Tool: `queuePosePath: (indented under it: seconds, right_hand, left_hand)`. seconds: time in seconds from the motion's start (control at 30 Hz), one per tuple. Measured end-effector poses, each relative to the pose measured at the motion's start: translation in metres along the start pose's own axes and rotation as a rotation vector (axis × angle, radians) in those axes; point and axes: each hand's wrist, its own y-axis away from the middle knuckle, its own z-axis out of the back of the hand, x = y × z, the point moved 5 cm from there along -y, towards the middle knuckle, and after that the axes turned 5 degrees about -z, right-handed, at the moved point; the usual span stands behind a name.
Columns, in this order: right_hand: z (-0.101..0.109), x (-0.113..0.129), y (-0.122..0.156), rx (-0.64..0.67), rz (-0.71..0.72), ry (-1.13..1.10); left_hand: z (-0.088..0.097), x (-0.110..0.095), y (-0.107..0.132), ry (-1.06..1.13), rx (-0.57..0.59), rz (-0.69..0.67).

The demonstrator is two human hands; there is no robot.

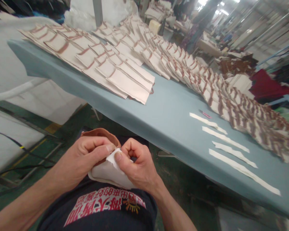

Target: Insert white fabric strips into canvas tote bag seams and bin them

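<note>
Both my hands are close to my belly, below the table's near edge. My left hand [91, 152] is closed on a cream fabric piece with a brown trim [106, 175]. My right hand [135, 163] pinches a small white bit at the top of the same piece, thumb against forefinger. The brown edge of the piece curls up behind my left fingers. My dark shirt with red and white print shows underneath.
A long blue-grey table [168, 112] carries overlapping rows of cream pieces with brown trim [125, 77]. Several white strips [228, 150] lie on its right part, with a small pink object [205, 114] nearby. Large white bags [12, 83] stand at left on the green floor.
</note>
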Motion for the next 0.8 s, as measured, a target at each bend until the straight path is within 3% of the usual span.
queuePosePath:
  seconds: [0.23,0.37,0.57,0.8]
  right_hand:
    - [-0.003,0.0,-0.005,0.081,-0.138,-0.197]
    - [-0.003,-0.002,-0.007,0.115,-0.189,-0.236]
    - [-0.003,-0.008,-0.009,0.111,-0.195,-0.26]
    - [-0.006,-0.015,-0.012,0.164,-0.193,-0.33]
  left_hand:
    - [0.0,-0.008,-0.001,-0.031,-0.027,-0.064]
    - [0.002,-0.005,-0.001,-0.065,0.025,-0.063]
    - [0.0,-0.004,0.001,-0.002,0.027,-0.003]
    - [0.0,-0.004,0.003,-0.098,-0.003,-0.051]
